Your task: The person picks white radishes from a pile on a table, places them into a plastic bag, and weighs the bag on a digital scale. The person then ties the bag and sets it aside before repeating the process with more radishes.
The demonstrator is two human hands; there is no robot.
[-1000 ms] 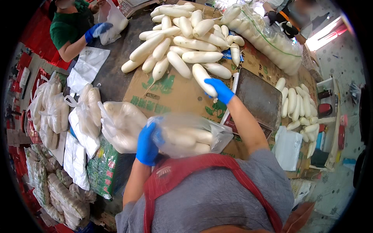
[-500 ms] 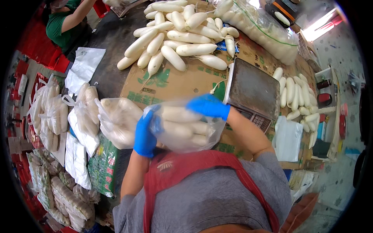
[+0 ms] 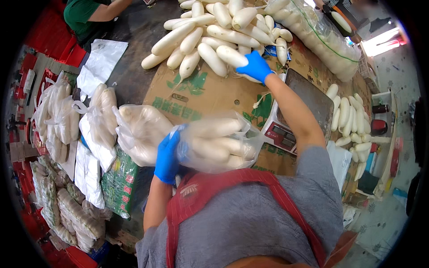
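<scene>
My left hand [image 3: 168, 155], in a blue glove, grips a clear plastic bag [image 3: 254, 142] close in front of my apron. Several white radishes [image 3: 216, 128] lie inside that bag, its mouth facing right. Out over the far pile, my gloved right hand [image 3: 255, 67] is closed round the end of a single white radish [image 3: 231, 56]. The pile of white radishes [image 3: 212, 59] covers the far middle of the cardboard-topped table. A filled bag of radishes [image 3: 142, 131] stands just left of the one I hold.
A scale [image 3: 279, 134] sits right of centre, under my right forearm. Loose radishes [image 3: 346, 116] lie beyond it, and a long packed bag [image 3: 313, 38] at the far right. Filled bags [image 3: 58, 120] and flat white bags [image 3: 89, 178] line the left. A person in green [image 3: 82, 18] is far left.
My right hand has left the bag, reached far over to the pile and closed on a radish. My left hand still holds the bag. The view has shifted slightly.
</scene>
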